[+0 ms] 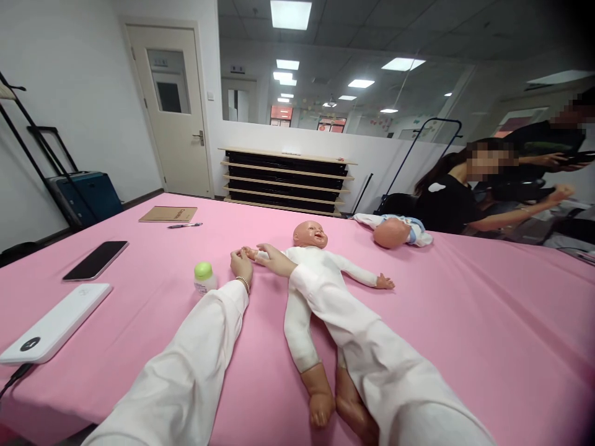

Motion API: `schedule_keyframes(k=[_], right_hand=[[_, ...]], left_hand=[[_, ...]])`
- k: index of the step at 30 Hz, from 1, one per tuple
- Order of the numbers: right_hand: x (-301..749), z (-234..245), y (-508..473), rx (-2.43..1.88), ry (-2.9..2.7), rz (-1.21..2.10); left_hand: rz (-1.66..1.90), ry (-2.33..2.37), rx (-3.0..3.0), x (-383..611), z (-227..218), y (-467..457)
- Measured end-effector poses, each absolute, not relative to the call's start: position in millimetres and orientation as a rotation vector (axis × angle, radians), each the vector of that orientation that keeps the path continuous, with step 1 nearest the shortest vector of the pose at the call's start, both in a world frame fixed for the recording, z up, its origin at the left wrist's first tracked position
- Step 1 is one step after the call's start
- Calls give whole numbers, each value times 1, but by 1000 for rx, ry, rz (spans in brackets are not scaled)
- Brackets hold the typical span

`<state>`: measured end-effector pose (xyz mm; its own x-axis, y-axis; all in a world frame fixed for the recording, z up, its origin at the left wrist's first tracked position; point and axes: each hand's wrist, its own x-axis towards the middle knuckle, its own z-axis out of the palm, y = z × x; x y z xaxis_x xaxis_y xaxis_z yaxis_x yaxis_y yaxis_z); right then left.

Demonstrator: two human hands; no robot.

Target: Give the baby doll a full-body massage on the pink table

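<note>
Pink-covered desk [469, 353] is being used as the work surface, with a co-worker [446, 201] being seated beyond its far right corner and a second person's hand [543, 161] being held up further back. Black-fronted wooden shelving [286, 179] is being kept against the far wall, and a blue suitcase [83, 198] is being stored by the left wall.

Baby doll [320, 291] in a white bodysuit is being laid on its back mid-desk, head pointing away from the camera. Its arm on the image-left side is being extended toward the left hand [240, 265] and the right hand [276, 257]. Left fingers [238, 254] are being pinched around the doll's small hand. Right fingers [264, 249] are being laid together over the doll's forearm; grip force cannot be told. The right sleeve [339, 310] is being draped across the doll's torso.

A second doll [390, 233], wrapped in white and blue cloth, is being left on its side near the far edge. A white power bank [56, 322], a black phone [95, 260], a kraft notebook [167, 214] and a pen [185, 225] are being kept on the left. A green-capped bottle [203, 277] is being stood just beside the left hand.
</note>
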<state>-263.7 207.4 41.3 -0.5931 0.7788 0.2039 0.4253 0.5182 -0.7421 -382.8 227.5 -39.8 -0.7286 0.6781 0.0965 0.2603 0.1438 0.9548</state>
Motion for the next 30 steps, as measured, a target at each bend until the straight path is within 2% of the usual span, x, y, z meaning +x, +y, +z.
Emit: schedule_keyframes(k=[3, 5, 11, 14, 17, 20, 23, 26, 30], right_hand=[[-213, 58, 139, -481, -2621, 889], [-177, 59, 89, -320, -2807, 893], [-122, 23, 14, -372, -3022, 680], [-125, 11, 13, -400, -2895, 634], [-139, 20, 12, -406, -2668, 732], [-160, 39, 10, -430, -2214, 875], [-184, 54, 12, -534, -1635, 1011], [-202, 58, 17, -639, -1348, 1053], [-209, 54, 19, -589, -1435, 1098]], left_hand=[[1480, 2216, 1037, -387, -36, 220], [1386, 2298, 1142, -389, -33, 213], [1215, 2418, 1318, -385, -26, 197], [1274, 2290, 1531, -367, -11, 170], [1518, 1696, 1897, -345, 15, 112], [1625, 1115, 1902, -326, 38, 43], [1555, 788, 1877, -311, 46, 2], [1579, 747, 1806, -299, 44, 0], [1691, 922, 1498, -291, 45, 16]])
